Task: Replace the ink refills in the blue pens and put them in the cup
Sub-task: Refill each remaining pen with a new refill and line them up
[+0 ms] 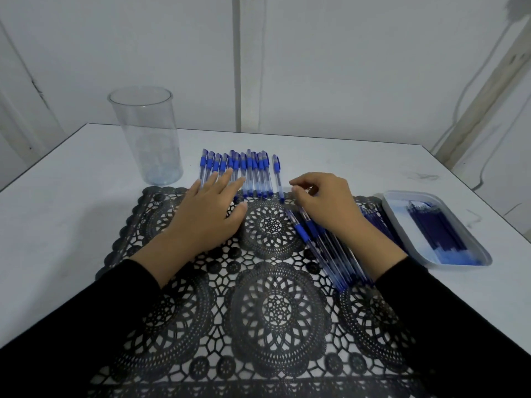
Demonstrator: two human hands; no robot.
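Both arms wear long black sleeves (pixel 86 305) ending at the wrists, leaving each hand bare.

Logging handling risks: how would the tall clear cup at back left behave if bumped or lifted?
The cup is tall, narrow and looks empty, so it is probably light and apt to tip if knocked near its rim. Its smooth clear wall may be slippery. It stands on the bare table, off the mat, so it might slide.

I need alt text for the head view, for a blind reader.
A left hand lies on a row of blue pens at the far edge of a black lace mat; the right hand hovers above a second pile of pens. An empty clear cup stands far left, a tray of refills right.
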